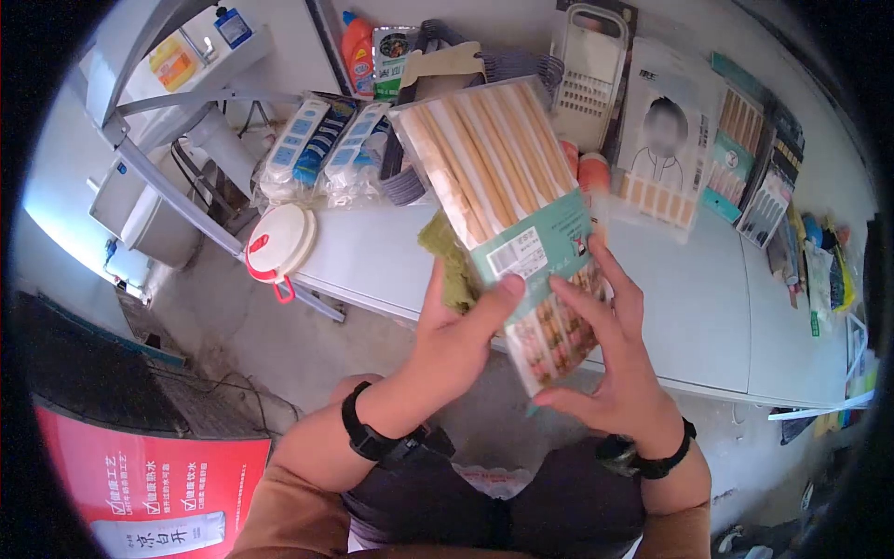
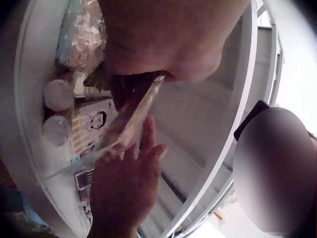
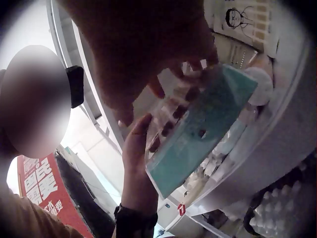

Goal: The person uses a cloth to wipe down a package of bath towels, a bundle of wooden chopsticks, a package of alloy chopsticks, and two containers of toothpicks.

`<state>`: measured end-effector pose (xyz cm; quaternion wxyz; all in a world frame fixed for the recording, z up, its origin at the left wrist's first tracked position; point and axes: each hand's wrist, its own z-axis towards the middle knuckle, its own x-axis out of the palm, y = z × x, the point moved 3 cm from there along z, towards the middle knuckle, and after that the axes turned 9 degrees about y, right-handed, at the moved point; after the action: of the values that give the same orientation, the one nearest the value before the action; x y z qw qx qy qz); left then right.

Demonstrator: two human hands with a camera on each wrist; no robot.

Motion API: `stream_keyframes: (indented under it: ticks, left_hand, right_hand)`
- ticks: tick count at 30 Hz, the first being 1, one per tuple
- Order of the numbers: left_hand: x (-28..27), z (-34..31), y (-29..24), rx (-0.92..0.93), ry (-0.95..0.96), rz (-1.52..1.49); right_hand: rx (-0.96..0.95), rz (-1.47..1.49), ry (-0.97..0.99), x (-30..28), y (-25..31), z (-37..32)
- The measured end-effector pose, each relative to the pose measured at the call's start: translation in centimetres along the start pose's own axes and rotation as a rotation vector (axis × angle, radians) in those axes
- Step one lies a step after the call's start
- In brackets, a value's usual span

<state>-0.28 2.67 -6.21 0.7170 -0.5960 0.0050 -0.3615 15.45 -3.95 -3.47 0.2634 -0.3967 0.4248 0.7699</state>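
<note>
A clear pack of wooden chopsticks point(image 1: 494, 154) with a teal label is held up at a tilt over the near edge of the table. My left hand point(image 1: 456, 340) grips it by its left edge, thumb on the label and the other fingers hidden behind. At the lower right, my right hand point(image 1: 619, 359) has its fingers spread along the pack, the fingertips at its front and right edge. Patterned chopstick ends point(image 1: 549, 340) show below the label. Crumpled olive-green material point(image 1: 445, 256) sticks out beside the left hand. The pack's teal end point(image 3: 198, 134) faces the right wrist camera.
On the white table point(image 1: 694, 303), wrapped packs point(image 1: 303, 140), a grater point(image 1: 589, 79) and several flat packages point(image 1: 666, 140) line the back. A white round lid with a red handle point(image 1: 279, 244) sits at the left corner. A red sign point(image 1: 154, 466) stands at the lower left.
</note>
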Motion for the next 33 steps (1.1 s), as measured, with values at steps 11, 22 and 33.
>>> stream_keyframes:
  ticks: [11, 22, 33]
  left_hand:
    - [-0.4, 1.4, -0.3, -0.039, 0.085, 0.254]
    - [0.5, 1.4, -3.8, 0.285, 0.259, 1.234]
    - [2.1, 0.7, -2.7, 0.225, 0.454, 1.403]
  right_hand:
    - [0.342, 1.221, -0.063, 2.0, -2.5, -1.6]
    - [0.194, 0.981, 0.177, 2.6, -0.1, -1.1]
    - [0.207, 0.836, 0.181, 3.2, 0.0, -0.9]
